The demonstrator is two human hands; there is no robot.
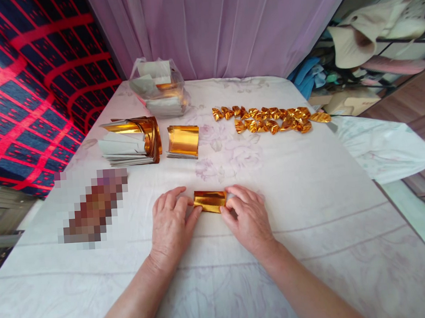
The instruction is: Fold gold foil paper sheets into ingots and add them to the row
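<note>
Head view: a small folded rectangle of gold foil paper (210, 201) lies flat on the tabletop (310, 220), which is covered in a pale cloth with a faint flower print. It sits close to the person, about midway across. Its long axis runs left to right, tilted slightly, with the right end a touch nearer the person.

The left hand (171, 219) rests palm down with its fingertips pressing the paper's left end. The right hand (246, 214) does the same at the right end, thumb and forefinger curled onto the edge. Each grip is a loose pinch rather than a closed fist: the fingers are bent onto the paper and pin it to the cloth without lifting it. The paper lies directly between the two hands, touching both. Neither is clearly nearer, and each end points straight at one hand.

Farther back on the left stands a thick stack of gold-and-white foil sheets (130, 142), and just beside it a smaller curled stack of gold sheets (183, 141). Behind these sits a clear plastic bag of more sheets (159, 88). To the right, well apart from the hands, runs a row of small folded gold paper pieces (271, 118). A blurred patch lies on the cloth to the left.
</note>
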